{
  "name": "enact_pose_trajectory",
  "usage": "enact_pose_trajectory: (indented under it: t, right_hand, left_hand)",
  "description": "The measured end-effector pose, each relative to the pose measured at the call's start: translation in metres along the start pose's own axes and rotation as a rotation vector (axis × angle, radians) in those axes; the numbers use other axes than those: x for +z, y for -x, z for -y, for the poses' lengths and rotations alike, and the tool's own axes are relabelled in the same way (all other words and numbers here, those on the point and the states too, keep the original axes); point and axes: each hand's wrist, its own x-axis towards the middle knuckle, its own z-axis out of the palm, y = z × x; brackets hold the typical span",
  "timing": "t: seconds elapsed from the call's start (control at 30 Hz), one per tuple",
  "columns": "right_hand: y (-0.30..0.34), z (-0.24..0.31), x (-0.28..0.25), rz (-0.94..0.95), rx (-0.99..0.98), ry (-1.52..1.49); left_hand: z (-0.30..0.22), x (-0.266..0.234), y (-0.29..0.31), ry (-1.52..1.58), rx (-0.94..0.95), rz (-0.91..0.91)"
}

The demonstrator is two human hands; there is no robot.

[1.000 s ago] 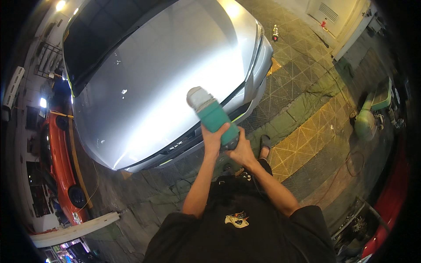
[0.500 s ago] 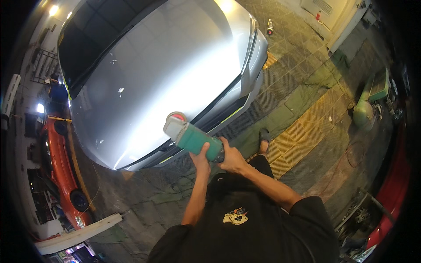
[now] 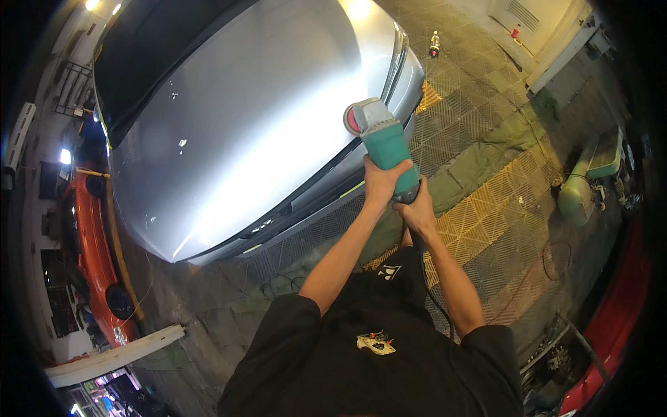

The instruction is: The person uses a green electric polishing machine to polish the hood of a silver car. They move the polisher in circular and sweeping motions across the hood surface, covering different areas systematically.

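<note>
Both my hands are on a green and grey electric polisher (image 3: 389, 147), tilted with its head pointing away from me. My left hand (image 3: 381, 184) wraps round the middle of its green body. The dark rear end is gripped by my right hand (image 3: 417, 210), and a black cord (image 3: 436, 302) hangs from there past my shirt. A round red-faced pad (image 3: 351, 119) sits on the polisher's head, over the front edge of the silver car's hood (image 3: 243, 111). Whether the pad touches the paint I cannot tell. Small white spots dot the hood, which reflects a bright band of light.
Upright on the floor grating beyond the bumper is a small bottle (image 3: 435, 45). An orange car (image 3: 97, 260) stands at the left, a red car (image 3: 611, 326) at the lower right. A green air compressor (image 3: 578, 186) is at the right, near a loose hose (image 3: 549, 257).
My hands have carried the polisher rightward and farther away along the hood's front edge. Its head has swung more upright, and the cord has come into view.
</note>
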Motion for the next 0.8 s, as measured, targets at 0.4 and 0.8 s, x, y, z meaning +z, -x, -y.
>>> enact_pose_trajectory:
  t: [0.4,0.8]
  right_hand:
    - [0.119,-0.002,0.105,0.263,-0.107,0.085]
    - [0.134,0.044,0.167,0.572,-0.216,0.348]
  left_hand:
    - [0.06,-0.148,0.134,0.116,0.114,-0.274]
    - [0.061,-0.232,0.165,0.296,0.08,-0.56]
